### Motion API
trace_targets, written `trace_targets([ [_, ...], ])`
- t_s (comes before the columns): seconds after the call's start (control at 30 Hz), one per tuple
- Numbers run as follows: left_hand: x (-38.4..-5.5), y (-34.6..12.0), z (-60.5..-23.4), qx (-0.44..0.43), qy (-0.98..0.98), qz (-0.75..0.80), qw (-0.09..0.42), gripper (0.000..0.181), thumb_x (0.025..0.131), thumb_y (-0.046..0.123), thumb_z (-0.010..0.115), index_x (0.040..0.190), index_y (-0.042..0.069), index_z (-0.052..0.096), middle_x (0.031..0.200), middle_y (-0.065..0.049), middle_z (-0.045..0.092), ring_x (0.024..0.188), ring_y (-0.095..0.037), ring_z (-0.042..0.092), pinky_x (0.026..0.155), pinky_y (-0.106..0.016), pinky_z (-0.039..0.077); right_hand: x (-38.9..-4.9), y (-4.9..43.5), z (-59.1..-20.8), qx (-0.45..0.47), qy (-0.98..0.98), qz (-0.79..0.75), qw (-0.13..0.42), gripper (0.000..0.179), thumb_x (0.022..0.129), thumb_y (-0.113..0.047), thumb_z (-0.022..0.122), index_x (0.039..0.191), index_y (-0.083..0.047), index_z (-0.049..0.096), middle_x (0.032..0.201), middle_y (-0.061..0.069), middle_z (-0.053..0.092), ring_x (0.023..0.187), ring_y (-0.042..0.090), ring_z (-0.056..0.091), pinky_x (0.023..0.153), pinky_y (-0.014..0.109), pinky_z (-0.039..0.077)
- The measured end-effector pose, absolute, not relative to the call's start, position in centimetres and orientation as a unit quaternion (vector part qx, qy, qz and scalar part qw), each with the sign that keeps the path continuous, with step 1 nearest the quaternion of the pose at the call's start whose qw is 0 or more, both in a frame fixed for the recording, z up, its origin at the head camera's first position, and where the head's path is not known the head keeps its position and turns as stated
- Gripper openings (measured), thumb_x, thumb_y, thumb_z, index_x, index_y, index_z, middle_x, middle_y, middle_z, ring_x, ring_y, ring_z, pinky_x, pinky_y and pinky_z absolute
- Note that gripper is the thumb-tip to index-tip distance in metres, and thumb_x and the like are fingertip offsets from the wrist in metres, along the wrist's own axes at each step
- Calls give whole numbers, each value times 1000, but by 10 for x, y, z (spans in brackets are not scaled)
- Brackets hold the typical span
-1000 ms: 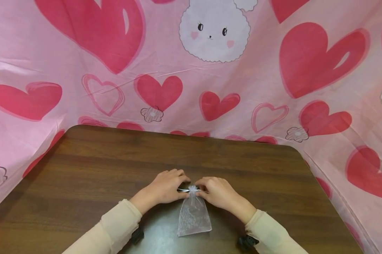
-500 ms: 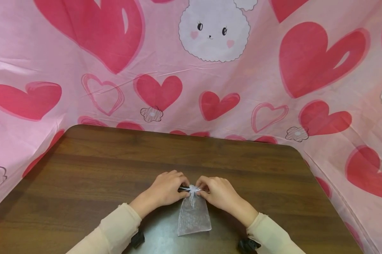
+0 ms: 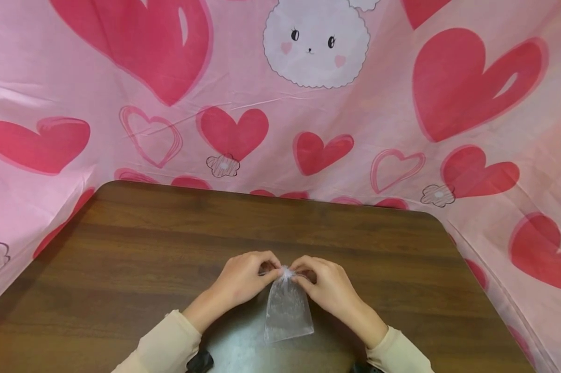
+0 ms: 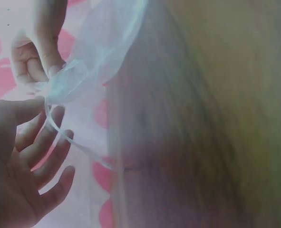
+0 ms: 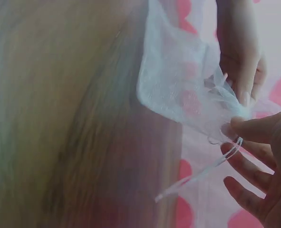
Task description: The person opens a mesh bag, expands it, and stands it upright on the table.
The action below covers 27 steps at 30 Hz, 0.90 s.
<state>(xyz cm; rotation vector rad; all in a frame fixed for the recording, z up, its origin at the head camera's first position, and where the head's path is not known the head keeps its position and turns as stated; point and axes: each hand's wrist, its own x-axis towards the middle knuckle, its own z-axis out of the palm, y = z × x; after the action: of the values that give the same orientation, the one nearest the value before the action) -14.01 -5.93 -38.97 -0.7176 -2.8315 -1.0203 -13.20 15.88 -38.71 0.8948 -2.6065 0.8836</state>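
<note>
A sheer white drawstring pouch (image 3: 289, 311) hangs between the two hands in the head view, its neck gathered at the top. My left hand (image 3: 247, 274) pinches the left side of the gathered neck between thumb and fingers. On the other side, my right hand (image 3: 328, 280) pinches the neck the same way. A white drawstring (image 4: 78, 145) trails down past the left fingers in the left wrist view. Another loop of drawstring (image 5: 197, 175) dangles below the right fingertips in the right wrist view. The pouch looks flat and see-through.
A dark brown wooden table (image 3: 168, 233) with rounded far corners lies under the hands. Behind it and at both sides hangs a pink cloth (image 3: 243, 62) printed with hearts. Black wrist straps (image 3: 200, 361) show at the sleeves.
Both hands have shifted from pulling the drawstring ends out sideways to pinching the pouch's neck. The pouch has risen slightly and moved a little right.
</note>
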Motion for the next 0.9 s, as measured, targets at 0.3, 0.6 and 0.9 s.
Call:
trace_targets([
  [0.3,-125,-62,-381,-206,-884,-416,53,7,91,32,73,93,31,67,80,24,63,78,2,60,74,-34,48,-121,155,-384,329,-847,362,206,30,72,3,85,94,-13,72,87,-6,70,78,8,66,65,36,56],
  [0.6,-120,-64,-377,-208,-862,-457,66,5,92,33,71,92,29,67,84,23,63,81,0,60,80,-37,52,-112,153,-377,336,-820,418,198,27,77,5,80,97,-13,73,88,-2,71,80,11,66,67,34,56],
  [0.9,-116,-61,-374,-188,-846,-488,100,7,89,26,74,90,27,68,86,22,66,84,-2,62,81,-35,53,-109,150,-372,280,-816,470,185,20,82,-1,78,97,-11,72,88,0,73,80,11,68,73,32,54],
])
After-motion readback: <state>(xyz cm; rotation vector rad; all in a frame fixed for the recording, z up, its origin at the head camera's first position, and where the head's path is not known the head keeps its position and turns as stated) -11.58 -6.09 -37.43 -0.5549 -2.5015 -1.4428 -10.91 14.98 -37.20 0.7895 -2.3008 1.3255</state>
